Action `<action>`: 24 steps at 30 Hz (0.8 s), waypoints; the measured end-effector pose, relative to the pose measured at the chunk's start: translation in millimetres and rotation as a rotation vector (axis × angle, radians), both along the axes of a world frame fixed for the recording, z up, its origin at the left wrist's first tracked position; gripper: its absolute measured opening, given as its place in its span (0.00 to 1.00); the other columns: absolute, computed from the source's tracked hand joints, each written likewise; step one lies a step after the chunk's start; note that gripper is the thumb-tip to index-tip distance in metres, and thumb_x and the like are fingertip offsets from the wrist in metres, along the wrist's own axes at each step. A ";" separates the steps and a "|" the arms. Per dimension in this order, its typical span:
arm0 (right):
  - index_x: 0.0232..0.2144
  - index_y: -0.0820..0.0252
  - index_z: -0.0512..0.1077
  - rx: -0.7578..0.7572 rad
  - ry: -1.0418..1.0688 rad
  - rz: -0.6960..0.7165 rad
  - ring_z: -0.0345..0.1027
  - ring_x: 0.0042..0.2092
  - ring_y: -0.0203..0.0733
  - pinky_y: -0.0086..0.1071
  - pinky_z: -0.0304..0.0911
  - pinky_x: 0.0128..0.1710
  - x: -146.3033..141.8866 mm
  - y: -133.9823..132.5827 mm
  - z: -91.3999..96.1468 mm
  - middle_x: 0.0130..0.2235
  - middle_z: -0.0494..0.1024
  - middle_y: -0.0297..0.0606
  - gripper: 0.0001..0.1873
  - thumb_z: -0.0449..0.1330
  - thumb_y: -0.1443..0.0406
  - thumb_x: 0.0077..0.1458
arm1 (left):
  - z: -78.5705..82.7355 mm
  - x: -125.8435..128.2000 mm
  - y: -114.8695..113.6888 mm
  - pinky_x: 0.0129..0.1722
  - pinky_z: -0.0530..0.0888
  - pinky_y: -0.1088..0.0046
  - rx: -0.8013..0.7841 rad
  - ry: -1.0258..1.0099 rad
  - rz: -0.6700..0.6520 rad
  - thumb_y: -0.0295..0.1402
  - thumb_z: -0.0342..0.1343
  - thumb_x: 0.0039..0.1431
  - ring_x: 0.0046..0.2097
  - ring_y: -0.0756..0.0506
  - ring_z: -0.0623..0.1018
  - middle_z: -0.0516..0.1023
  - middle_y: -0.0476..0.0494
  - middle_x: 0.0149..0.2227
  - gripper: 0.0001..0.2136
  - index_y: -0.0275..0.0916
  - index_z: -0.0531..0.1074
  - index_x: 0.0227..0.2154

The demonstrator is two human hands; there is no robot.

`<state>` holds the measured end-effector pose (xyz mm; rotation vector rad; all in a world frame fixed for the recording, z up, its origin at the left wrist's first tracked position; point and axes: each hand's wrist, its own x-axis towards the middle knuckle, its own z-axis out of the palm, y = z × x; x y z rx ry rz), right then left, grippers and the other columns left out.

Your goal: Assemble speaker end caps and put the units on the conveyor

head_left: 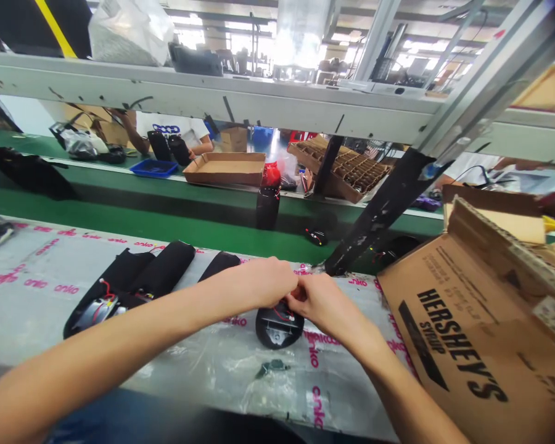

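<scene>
My left hand (272, 280) and my right hand (322, 299) meet fingertip to fingertip. Both are closed in a pinch; whatever lies between the fingers is too small and hidden to name. Right below them is a round black housing (278, 338) with a grey inside and thin red wires, partly covered by my hands. Left of it, black cloth-covered cylinders (170, 266) lie on the bench. One open end there shows a silver speaker driver (92, 313) with red wires. Another black cylinder (219, 264) rests behind my left forearm.
Plastic film with pink print covers the bench (37, 296). A Hershey's syrup carton (472, 327) stands close on the right, beside a dark slanted post (379, 206). Beyond runs a green conveyor (203, 206) carrying black parts. A metal shelf beam (189, 92) crosses above; co-workers sit opposite.
</scene>
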<state>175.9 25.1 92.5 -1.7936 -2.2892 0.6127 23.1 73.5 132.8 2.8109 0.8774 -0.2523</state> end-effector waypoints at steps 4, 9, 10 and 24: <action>0.27 0.60 0.76 0.031 0.107 -0.057 0.74 0.29 0.40 0.30 0.56 0.29 0.6 -5.9 -9.0 0.27 0.83 0.36 0.11 0.64 0.71 0.63 | 7.8 6.7 19.3 0.37 0.81 0.68 -0.146 0.171 0.002 0.22 0.68 0.53 0.30 0.39 0.87 0.87 0.39 0.27 0.05 0.36 0.86 0.32; 0.38 0.58 0.75 0.090 0.219 -0.066 0.79 0.36 0.42 0.32 0.65 0.36 2.8 -23.9 -13.5 0.38 0.84 0.38 0.06 0.60 0.71 0.67 | 8.0 19.8 32.3 0.30 0.80 0.69 -0.320 0.310 0.021 0.26 0.70 0.51 0.25 0.41 0.85 0.85 0.44 0.22 0.09 0.36 0.87 0.37; 0.41 0.58 0.75 0.108 0.235 -0.076 0.80 0.38 0.43 0.33 0.67 0.38 2.6 -30.3 -16.3 0.40 0.84 0.38 0.05 0.59 0.70 0.67 | 8.0 21.2 31.7 0.30 0.80 0.69 -0.327 0.317 0.029 0.25 0.70 0.50 0.25 0.41 0.85 0.85 0.44 0.23 0.11 0.35 0.87 0.39; 0.35 0.54 0.70 0.209 0.746 -0.047 0.71 0.62 0.50 0.42 0.67 0.61 1.6 -50.0 -62.2 0.58 0.74 0.43 0.05 0.62 0.69 0.61 | 15.6 4.1 18.1 0.34 0.81 0.69 -0.246 0.231 0.095 0.27 0.63 0.57 0.27 0.40 0.86 0.87 0.36 0.26 0.06 0.34 0.86 0.32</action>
